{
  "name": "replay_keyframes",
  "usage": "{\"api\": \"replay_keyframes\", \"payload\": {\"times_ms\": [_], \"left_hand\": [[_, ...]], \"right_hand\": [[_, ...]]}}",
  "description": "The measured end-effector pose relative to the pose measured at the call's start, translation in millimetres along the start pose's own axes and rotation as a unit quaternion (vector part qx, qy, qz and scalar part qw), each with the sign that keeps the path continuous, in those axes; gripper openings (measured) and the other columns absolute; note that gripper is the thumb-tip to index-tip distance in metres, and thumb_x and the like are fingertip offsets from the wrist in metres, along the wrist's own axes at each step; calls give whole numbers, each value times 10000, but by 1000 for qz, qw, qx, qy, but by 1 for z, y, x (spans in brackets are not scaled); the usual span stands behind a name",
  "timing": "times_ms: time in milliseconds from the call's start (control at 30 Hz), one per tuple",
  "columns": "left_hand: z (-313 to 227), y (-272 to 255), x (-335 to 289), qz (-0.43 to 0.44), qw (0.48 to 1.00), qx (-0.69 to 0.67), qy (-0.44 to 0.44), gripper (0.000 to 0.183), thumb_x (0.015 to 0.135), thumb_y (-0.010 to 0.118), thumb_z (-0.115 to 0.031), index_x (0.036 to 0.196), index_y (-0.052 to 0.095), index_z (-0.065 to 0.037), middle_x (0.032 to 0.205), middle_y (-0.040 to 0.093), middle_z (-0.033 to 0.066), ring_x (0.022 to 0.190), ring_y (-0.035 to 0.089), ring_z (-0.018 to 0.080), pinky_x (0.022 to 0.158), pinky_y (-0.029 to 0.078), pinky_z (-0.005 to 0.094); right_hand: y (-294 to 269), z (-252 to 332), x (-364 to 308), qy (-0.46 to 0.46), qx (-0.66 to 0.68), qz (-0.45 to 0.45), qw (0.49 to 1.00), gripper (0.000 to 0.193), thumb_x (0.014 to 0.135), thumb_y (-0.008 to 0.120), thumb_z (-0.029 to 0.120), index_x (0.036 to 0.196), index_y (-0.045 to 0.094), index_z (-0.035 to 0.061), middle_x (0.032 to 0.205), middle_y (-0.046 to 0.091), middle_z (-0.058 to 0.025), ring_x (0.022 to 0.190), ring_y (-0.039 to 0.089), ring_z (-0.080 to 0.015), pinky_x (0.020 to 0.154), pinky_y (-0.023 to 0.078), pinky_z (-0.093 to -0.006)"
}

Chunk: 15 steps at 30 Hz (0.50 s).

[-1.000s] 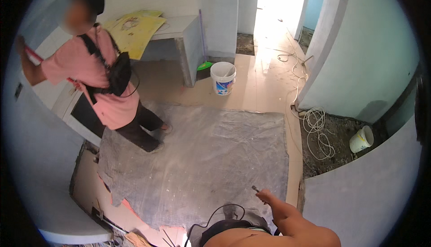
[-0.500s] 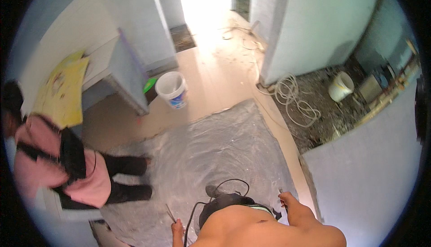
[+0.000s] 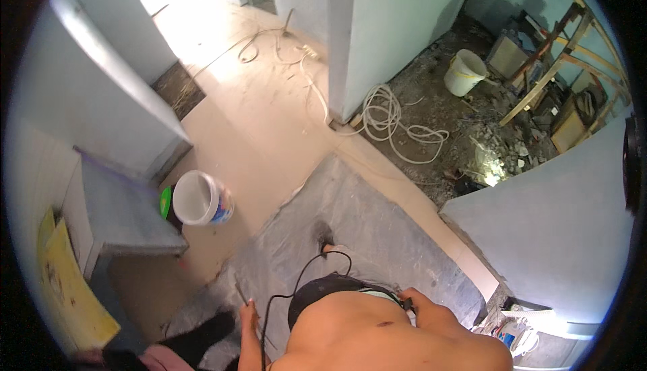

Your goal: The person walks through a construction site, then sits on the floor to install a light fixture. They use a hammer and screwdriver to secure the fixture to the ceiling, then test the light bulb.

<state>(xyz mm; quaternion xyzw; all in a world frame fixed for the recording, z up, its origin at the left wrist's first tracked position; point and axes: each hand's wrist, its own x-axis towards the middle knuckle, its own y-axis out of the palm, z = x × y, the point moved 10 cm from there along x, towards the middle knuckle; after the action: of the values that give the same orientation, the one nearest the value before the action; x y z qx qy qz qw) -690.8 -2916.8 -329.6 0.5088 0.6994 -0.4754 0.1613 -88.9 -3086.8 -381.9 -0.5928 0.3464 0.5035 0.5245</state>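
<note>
Grey plastic sheet [image 3: 377, 229] covers the floor below me. My right hand [image 3: 412, 301] sits at my waist by a black cable [image 3: 296, 283], grip unclear; my left hand [image 3: 248, 314] pinches a thin rod [image 3: 240, 294], light and stiff, best held mid-shaft.

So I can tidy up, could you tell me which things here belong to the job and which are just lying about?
In hand: thin rod in left hand, black cable by right hand.
Lying about: near white bucket, far white bucket, coiled white hose, yellow sheet.
</note>
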Motion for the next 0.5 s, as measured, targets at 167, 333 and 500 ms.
{"api": "replay_keyframes", "payload": {"times_ms": [167, 333, 500], "left_hand": [[-56, 29, 80, 65, 994, -65, -60, 325, 910, 521, -344, 766, 479, -56, 547, 435, 36, 405, 440, 180, 381, 418, 350], [-153, 59, 95, 73, 994, 4, -82, 469, 900, 504, -466, 820, 572, -8, 664, 559, 103, 601, 550, 269, 558, 439, 413], [-136, 88, 195, 133, 980, -29, -142, 429, 886, 550, -435, 825, 591, -13, 619, 555, 90, 541, 558, 260, 508, 447, 370]], "right_hand": [[-36, 114, 167, 20, 5, 8, 1000, 513, 873, 512, 445, 668, 614, -14, 578, 584, -190, 466, 554, -287, 470, 436, -449], [-154, 404, 71, -217, 127, -81, 965, 396, 816, 631, 379, 789, 597, -15, 540, 538, -136, 420, 530, -261, 422, 456, -412], [-199, 547, 40, -213, 174, -145, 950, 293, 835, 636, 318, 786, 542, 45, 508, 414, -14, 380, 433, -159, 354, 378, -359]]}}
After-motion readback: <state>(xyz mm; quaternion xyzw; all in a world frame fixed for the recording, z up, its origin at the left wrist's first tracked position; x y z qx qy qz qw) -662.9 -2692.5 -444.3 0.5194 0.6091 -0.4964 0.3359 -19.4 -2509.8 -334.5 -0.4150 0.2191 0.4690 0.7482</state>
